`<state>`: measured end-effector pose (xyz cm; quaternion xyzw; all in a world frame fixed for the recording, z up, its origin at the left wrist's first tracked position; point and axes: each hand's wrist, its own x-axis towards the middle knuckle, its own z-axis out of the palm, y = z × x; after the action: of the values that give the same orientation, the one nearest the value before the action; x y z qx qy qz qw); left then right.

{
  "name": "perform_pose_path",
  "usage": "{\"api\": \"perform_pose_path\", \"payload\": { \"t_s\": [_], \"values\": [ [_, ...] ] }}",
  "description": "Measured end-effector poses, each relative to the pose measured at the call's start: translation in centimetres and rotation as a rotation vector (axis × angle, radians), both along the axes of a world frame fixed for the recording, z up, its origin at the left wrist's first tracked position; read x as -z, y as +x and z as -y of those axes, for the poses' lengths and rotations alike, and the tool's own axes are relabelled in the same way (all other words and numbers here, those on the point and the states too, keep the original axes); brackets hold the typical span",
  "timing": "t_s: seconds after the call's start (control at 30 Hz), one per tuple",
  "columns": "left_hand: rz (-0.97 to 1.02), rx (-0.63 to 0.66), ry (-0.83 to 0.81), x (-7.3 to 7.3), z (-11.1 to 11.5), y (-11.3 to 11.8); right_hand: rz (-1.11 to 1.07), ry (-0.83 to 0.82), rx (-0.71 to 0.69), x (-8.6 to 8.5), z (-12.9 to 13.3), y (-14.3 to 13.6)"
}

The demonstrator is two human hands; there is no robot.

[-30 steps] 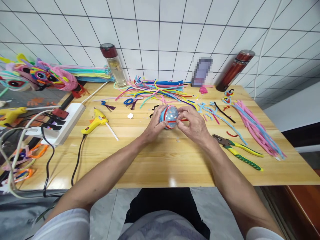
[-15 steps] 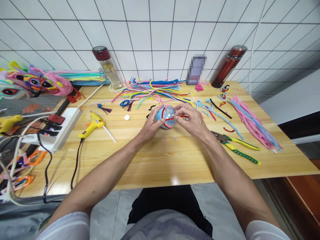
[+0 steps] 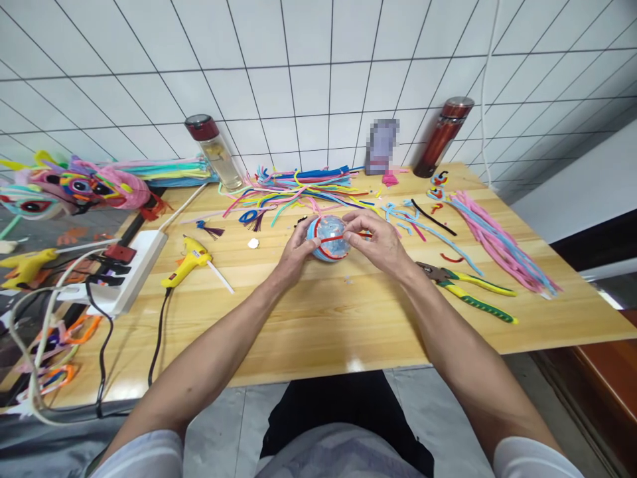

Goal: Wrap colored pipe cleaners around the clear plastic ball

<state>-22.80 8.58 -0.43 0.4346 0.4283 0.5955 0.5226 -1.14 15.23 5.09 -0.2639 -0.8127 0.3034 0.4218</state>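
A clear ball with blue and red pipe cleaners round its left part is held just above or on the wooden table; I cannot tell which. My left hand is closed round the ball's left side, thumb in front. Across the ball's front runs a red pipe cleaner. My right hand pinches that pipe cleaner at the ball's right side, its free end showing past the fingers. Pliers with yellow-green handles lie under and beyond my right forearm.
A yellow glue gun and a white power strip with cables sit at left. Loose pipe cleaners spread at the back between two bottles. A pink and blue bundle lies at right. Fuzzy figures stand far left.
The view has shifted slightly, so the table's contents sit a little differently in it. Both hands keep their hold on the ball and the red pipe cleaner, with the ball turned slightly.
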Motion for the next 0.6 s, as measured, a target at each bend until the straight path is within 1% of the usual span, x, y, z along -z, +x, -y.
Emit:
{"api": "perform_pose_path", "payload": {
  "t_s": [0.13, 0.27, 0.37, 0.53, 0.6],
  "values": [
    [0.050, -0.005, -0.075, -0.9, 0.5, 0.6, -0.023, 0.008, 0.023, -0.1, 0.2, -0.2],
    [0.084, -0.031, -0.075, -1.2, 0.5, 0.7, -0.038, -0.010, 0.022, -0.1, 0.1, -0.3],
    [0.129, -0.037, -0.061, -1.4, 0.4, 0.6, -0.061, -0.064, 0.003, -0.2, -0.1, -0.1],
    [0.231, 0.039, -0.028, -2.0, 0.5, 0.4, -0.103, -0.195, -0.001, 0.0, -0.6, 0.3],
    [0.266, 0.068, -0.025, -2.4, 0.6, 0.4, -0.134, -0.265, -0.023, 0.1, -0.8, 0.3]
  ]
}}
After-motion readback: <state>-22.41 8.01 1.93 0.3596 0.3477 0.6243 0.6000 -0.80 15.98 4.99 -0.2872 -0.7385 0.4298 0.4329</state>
